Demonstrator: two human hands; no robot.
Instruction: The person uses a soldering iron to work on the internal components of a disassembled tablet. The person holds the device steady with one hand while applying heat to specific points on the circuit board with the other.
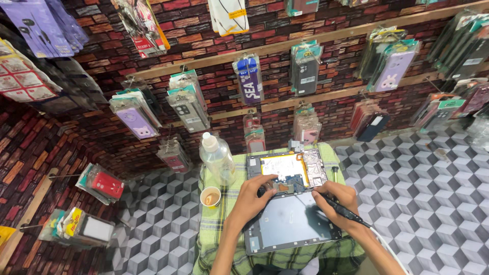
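Glass-fronted and thin, the opened tablet (pixel 288 203) lying under both hands looks fragile, best steadied by its frame edges as the left hand (pixel 253 196) presses fingertips down while the right hand (pixel 336 199) pinches a black tool (pixel 342 210).

This is a small phone and tablet repair shop that also sells accessories. Packaged phone cases (pixel 191 104) hang in rows from wooden rails (pixel 326 38) on a wall papered in a brick pattern (pixel 214 86), with packs of earphones (pixel 38 25) in the upper left corner. On the desk, a checked green cloth (pixel 214 224) carries an opened tablet (pixel 290 175) with its battery and circuit board laid bare, beside a clear plastic bottle (pixel 218 158) and a small paper cup (pixel 210 196).
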